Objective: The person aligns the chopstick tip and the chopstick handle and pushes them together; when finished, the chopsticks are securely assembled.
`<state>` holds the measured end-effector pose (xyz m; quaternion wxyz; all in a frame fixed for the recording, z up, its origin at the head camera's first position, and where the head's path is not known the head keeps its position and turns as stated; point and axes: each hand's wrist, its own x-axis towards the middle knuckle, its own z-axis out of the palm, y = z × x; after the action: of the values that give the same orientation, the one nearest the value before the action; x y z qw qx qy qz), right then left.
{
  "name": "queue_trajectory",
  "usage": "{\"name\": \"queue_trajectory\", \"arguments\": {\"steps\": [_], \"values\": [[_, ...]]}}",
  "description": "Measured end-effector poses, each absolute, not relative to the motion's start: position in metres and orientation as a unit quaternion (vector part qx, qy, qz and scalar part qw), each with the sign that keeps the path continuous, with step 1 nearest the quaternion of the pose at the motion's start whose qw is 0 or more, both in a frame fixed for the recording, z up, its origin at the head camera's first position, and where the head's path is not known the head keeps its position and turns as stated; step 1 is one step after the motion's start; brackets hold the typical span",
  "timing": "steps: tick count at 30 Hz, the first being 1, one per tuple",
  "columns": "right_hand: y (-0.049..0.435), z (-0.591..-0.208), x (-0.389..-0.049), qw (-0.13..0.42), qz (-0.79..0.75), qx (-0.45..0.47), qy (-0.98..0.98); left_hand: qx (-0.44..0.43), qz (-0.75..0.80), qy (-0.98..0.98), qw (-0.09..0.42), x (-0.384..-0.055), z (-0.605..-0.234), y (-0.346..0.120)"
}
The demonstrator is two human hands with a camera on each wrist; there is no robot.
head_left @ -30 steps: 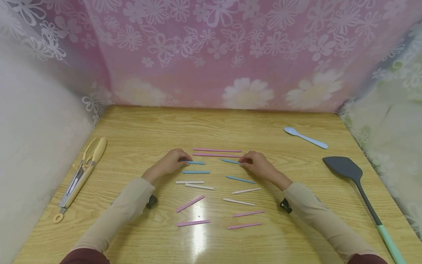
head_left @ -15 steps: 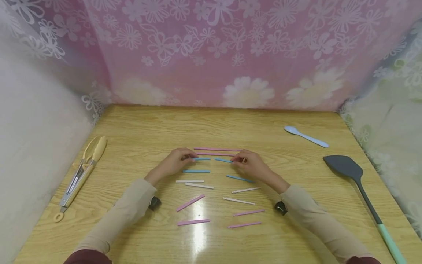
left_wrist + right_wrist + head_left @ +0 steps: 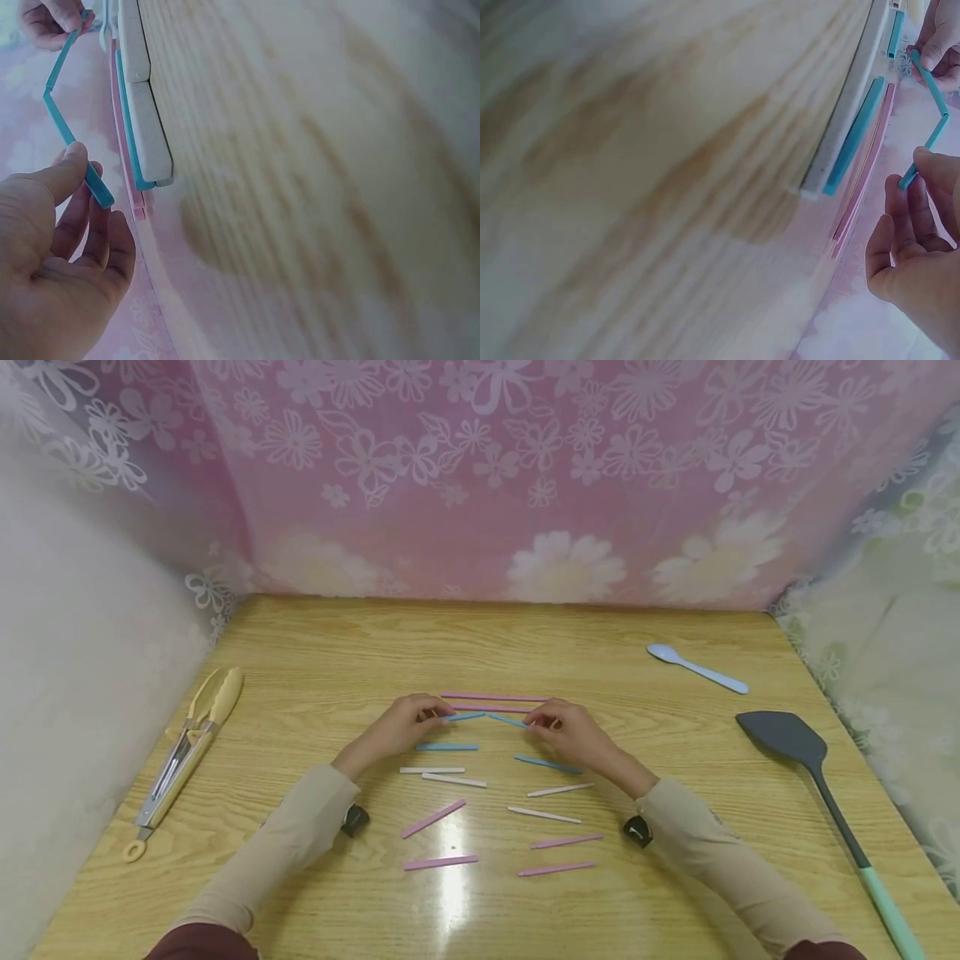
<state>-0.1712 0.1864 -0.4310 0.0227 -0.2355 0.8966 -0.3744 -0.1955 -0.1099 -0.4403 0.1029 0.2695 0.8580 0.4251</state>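
My left hand (image 3: 408,722) pinches a slim blue stick (image 3: 60,120) between thumb and fingers. In my right hand (image 3: 572,733) is a second blue stick (image 3: 935,135), pinched the same way. The inner ends of the two blue sticks meet at an angle, both raised off the table; whether they are joined cannot be told. Just behind them lie two long pink sticks (image 3: 495,697), side by side. Nearer me are a blue stick (image 3: 447,747) on the left and another blue stick (image 3: 547,764) on the right.
White sticks (image 3: 432,770) and short pink sticks (image 3: 441,863) lie in left and right columns on the wooden table (image 3: 337,643). Tongs (image 3: 187,760) rest at far left. A pale blue spoon (image 3: 697,668) and a dark turner (image 3: 783,739) with a green handle lie at right.
Both hands have come closer together. The blue sticks they hold, apart one second ago, now meet end to end at an angle, a little higher.
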Motion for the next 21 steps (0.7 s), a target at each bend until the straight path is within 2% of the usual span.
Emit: {"name": "queue_trajectory", "arguments": {"steps": [21], "values": [[0.1885,-0.423,-0.1738,0.071,-0.35,-0.224,0.907,0.264,0.402,0.871,0.097,-0.1972,-0.4417,-0.1094]]}}
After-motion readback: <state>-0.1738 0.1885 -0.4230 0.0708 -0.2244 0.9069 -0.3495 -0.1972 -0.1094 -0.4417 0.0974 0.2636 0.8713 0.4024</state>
